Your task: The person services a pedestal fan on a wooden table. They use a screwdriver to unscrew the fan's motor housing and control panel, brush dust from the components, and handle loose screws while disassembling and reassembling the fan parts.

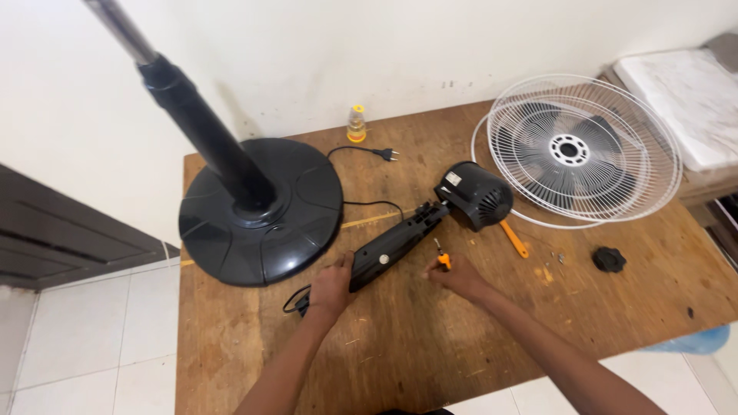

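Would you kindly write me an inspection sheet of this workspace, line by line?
Surface: brown wooden board, scuffed, small debris scattered on it.
Job's things: black fan motor housing with neck lying flat; small orange-handled screwdriver.
Clutter: round black fan base with pole; white fan grille with blades; second orange tool; black knob; small yellow-capped bottle.
Grippers: left hand grips the neck's lower end; right hand holds the screwdriver.
Cables: black power cord with plug, loose across the board.
Surroundings: white wall, tiled floor, white slab at right.
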